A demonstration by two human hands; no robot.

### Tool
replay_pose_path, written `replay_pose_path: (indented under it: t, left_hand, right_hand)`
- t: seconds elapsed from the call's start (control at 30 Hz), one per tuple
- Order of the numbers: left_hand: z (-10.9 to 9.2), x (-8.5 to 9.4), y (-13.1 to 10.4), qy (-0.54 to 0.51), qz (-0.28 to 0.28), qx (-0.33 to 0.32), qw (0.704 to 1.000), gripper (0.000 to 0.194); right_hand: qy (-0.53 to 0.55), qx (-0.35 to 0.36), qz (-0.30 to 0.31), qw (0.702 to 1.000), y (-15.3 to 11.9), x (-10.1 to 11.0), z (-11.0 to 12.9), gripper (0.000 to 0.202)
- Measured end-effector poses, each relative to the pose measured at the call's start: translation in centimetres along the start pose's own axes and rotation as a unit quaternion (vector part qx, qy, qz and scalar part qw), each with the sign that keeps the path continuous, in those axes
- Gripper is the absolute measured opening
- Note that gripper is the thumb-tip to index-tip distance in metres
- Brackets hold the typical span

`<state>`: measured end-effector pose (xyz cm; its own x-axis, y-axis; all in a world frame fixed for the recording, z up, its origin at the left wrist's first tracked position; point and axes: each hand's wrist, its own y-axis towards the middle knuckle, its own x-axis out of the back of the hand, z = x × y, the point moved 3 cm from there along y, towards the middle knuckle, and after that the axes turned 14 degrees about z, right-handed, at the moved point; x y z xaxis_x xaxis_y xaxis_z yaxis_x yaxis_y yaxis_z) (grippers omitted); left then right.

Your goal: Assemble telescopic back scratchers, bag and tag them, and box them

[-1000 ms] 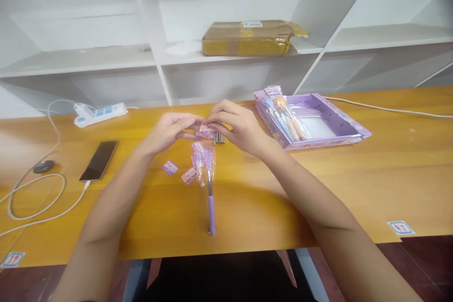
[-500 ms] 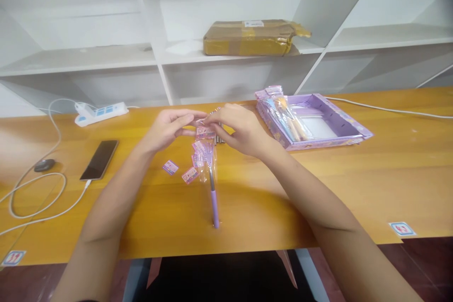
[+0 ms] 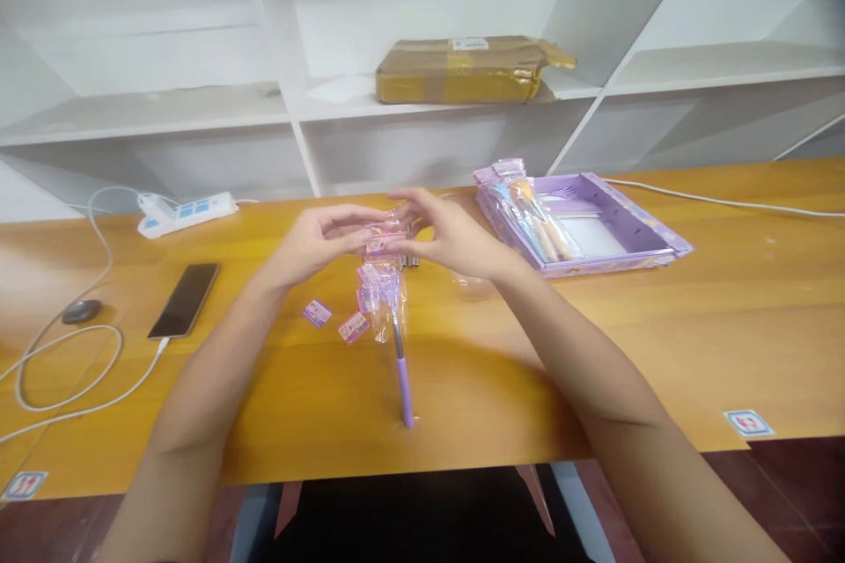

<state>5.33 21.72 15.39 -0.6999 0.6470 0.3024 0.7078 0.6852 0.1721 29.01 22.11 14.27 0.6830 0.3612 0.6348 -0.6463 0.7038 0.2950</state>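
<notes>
A purple-handled utensil (image 3: 404, 378) in a clear plastic sleeve points toward the table's front edge. At the top of the sleeve is a pink printed card (image 3: 383, 243). My left hand (image 3: 328, 237) pinches this top end from the left, thumb and fingers closed on it. From the right, my right hand (image 3: 439, 233) touches the same end with thumb and forefinger, closed on the packaging. Small printed cards lie near the sleeve, one (image 3: 354, 327) beside it and another (image 3: 318, 312) farther left. Small dark-and-silver items behind the right fingers are mostly hidden.
A purple tray (image 3: 660, 252) with bagged utensils (image 3: 534, 215) stands at the back right. On the left are a phone (image 3: 185, 301), a black mouse-like object (image 3: 82, 310), cables and a power strip (image 3: 188, 212). A taped carton (image 3: 466, 70) rests on the shelf.
My right hand's fingers have spread and shifted slightly at the package top. The lower end of the utensil has swung slightly right. A clear plastic piece now shows beside my right wrist.
</notes>
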Motion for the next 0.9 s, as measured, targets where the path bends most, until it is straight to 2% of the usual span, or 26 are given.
replay_pose_path:
  t: [0.1,0.2,0.27,0.3,0.33,0.4,0.5,0.73,0.9]
  left_hand:
    - [0.2,0.0,0.3,0.019,-0.005,-0.028,0.999,0.045]
    - [1.0,0.3,0.5,0.018,0.000,-0.047,0.999,0.068]
    - [1.7,0.4,0.7,0.030,0.008,-0.017,0.999,0.081]
    - [2.1,0.4,0.7,0.039,0.015,0.009,0.999,0.081]
    - [2.3,0.4,0.7,0.046,0.022,0.034,0.998,0.076]
    - [2.6,0.4,0.8,0.055,0.032,0.067,0.996,0.052]
    - [2.5,0.3,0.7,0.063,0.031,0.078,0.994,0.030]
    - [1.7,0.7,0.4,0.077,0.023,0.068,0.994,0.027]
    - [1.4,0.5,0.3,0.063,0.050,0.075,0.994,0.035]
  right_hand:
    - [0.069,-0.009,-0.012,0.997,0.3,-0.4,-0.3,0.059]
    - [0.087,0.006,-0.037,0.996,0.5,-0.5,-0.3,0.044]
    - [0.069,0.022,-0.050,0.996,0.5,-0.5,-0.2,0.031]
    - [0.058,0.034,-0.054,0.996,0.5,-0.5,-0.1,0.024]
    - [0.048,0.049,-0.055,0.996,0.5,-0.5,0.0,0.018]
    - [0.033,0.074,-0.048,0.996,0.5,-0.4,0.1,0.009]
    - [0.008,0.089,-0.030,0.996,0.4,-0.3,0.3,0.006]
    - [-0.025,0.106,-0.003,0.994,0.0,-0.1,1.0,0.009]
    - [-0.017,0.088,-0.005,0.996,0.2,-0.3,0.7,0.019]
